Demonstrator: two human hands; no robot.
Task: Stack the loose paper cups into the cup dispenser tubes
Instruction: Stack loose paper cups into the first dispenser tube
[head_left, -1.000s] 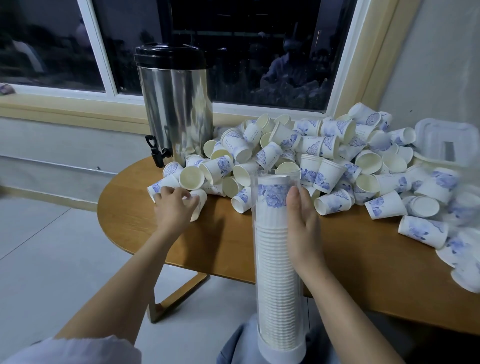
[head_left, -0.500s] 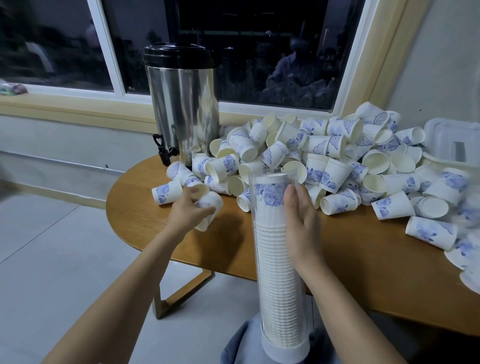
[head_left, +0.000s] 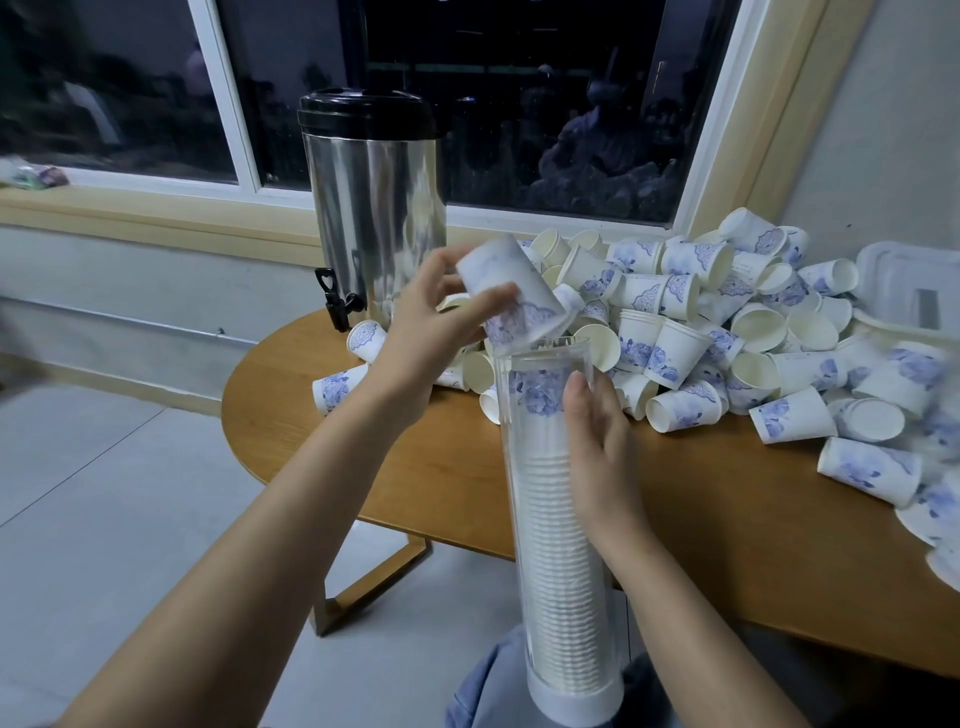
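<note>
A clear dispenser tube (head_left: 556, 519) stands upright in front of me, nearly full of nested white paper cups. My right hand (head_left: 597, 447) grips its right side near the top. My left hand (head_left: 431, 322) holds a white cup with blue flowers (head_left: 511, 291), tilted mouth down, its rim at the tube's open top. Several loose cups (head_left: 727, 332) of the same kind lie piled on the round wooden table (head_left: 405, 467) behind the tube.
A steel drinks urn (head_left: 374, 208) with a black lid and tap stands at the table's back left, by the window. A white plastic lidded box (head_left: 909, 296) sits at the far right. Grey floor tiles lie left of the table.
My left hand picked a cup from the left edge of the pile and carried it up and right to the tube's mouth. My right hand stayed on the tube.
</note>
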